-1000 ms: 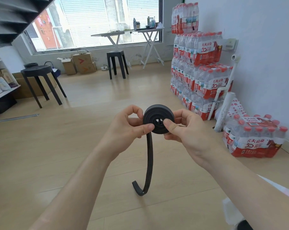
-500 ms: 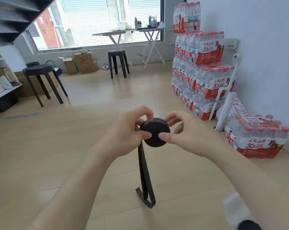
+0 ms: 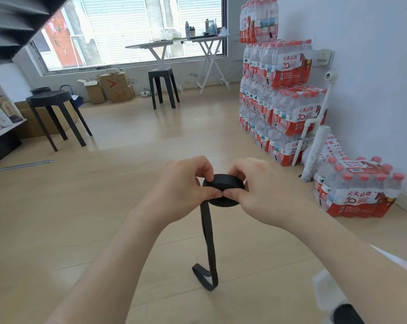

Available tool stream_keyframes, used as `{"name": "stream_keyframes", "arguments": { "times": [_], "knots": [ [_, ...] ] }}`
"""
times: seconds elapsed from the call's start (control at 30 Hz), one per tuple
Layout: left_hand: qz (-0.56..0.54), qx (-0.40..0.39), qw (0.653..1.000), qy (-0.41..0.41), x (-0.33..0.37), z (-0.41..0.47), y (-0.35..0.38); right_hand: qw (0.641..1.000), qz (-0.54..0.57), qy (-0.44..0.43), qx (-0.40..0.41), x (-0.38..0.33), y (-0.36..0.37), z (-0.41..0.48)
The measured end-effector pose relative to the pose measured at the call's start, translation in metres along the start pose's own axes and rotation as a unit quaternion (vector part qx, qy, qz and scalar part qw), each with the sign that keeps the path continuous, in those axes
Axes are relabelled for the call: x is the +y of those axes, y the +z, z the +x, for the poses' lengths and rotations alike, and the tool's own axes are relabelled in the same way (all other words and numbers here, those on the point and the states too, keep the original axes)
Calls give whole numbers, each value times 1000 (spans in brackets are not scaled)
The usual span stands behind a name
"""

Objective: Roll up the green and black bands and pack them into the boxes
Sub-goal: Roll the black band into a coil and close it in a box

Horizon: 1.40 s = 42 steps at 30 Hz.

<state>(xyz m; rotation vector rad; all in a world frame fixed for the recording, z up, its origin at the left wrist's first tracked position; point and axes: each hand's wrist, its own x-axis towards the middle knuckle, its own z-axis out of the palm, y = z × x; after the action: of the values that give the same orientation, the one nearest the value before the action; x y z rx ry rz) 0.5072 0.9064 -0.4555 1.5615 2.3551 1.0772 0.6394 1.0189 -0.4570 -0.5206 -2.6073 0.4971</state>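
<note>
A black band (image 3: pixel 223 183) is wound into a thick roll held in the air in front of me, tilted nearly flat with its rim toward me. My left hand (image 3: pixel 183 185) pinches the roll from the left, thumb in front and fingers over the top. From the right, my right hand (image 3: pixel 260 190) pinches it the same way, and the two thumbs meet at the front. The loose tail of the band hangs down from the roll and curls into a hook at its end (image 3: pixel 206 277). No green band and no packing box is in view.
Stacked packs of water bottles (image 3: pixel 281 101) line the right wall, with one more pack (image 3: pixel 359 192) on the floor. Two black stools (image 3: pixel 55 108) (image 3: pixel 162 85), cardboard boxes (image 3: pixel 113 87) and white folding tables (image 3: pixel 186 43) stand by the window. Wooden floor (image 3: pixel 81 206) spreads below my hands.
The roll has tipped from facing me to lying nearly flat. Both hands dropped lower and closed in over it, and the hanging tail swung and twisted below.
</note>
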Motion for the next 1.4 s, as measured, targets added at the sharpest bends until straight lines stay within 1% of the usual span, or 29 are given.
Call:
{"name": "stream_keyframes", "arguments": {
  "times": [0.13,0.23,0.3,0.43,0.57,0.63,0.77,0.9,0.97,1.03,1.13,1.27,1.3,1.33,1.37,1.4],
  "knots": [
    [13,7,1000,11,-3,0,-1,1000,11,-2,14,3,2,1],
    [24,-15,1000,6,-7,1,-6,1000,21,-2,16,4,5,1],
    [2,-18,1000,-5,-11,1,-8,999,30,-4,16,3,6,1],
    [-43,22,999,-7,-12,2,-6,998,56,18,25,6,5,2],
    [-126,9,991,-39,-16,2,-8,990,128,44,51,8,3,4],
    [-144,11,989,-45,-19,3,-9,984,162,56,56,9,3,4],
    [-166,37,985,-33,-19,4,-7,971,220,72,60,10,3,5],
    [-230,70,970,-28,-13,3,-4,941,313,110,64,11,4,5],
    [-268,74,960,-39,-10,4,-5,919,367,130,63,11,4,5],
    [-287,62,955,-49,-8,4,-7,893,421,145,60,10,6,5],
    [-291,28,955,-51,-7,3,-9,854,488,170,55,9,8,6],
    [-271,32,961,-47,-10,2,-11,819,540,190,25,8,12,4],
    [-267,36,962,-46,-11,2,-12,818,543,191,6,7,11,3],
    [-260,39,964,-45,-12,2,-13,824,533,191,-19,7,9,3],
    [-245,38,968,-43,-12,1,-14,846,498,187,-44,7,5,3],
    [-220,31,974,-41,-12,0,-13,885,426,175,-61,8,2,3]
  ]
}}
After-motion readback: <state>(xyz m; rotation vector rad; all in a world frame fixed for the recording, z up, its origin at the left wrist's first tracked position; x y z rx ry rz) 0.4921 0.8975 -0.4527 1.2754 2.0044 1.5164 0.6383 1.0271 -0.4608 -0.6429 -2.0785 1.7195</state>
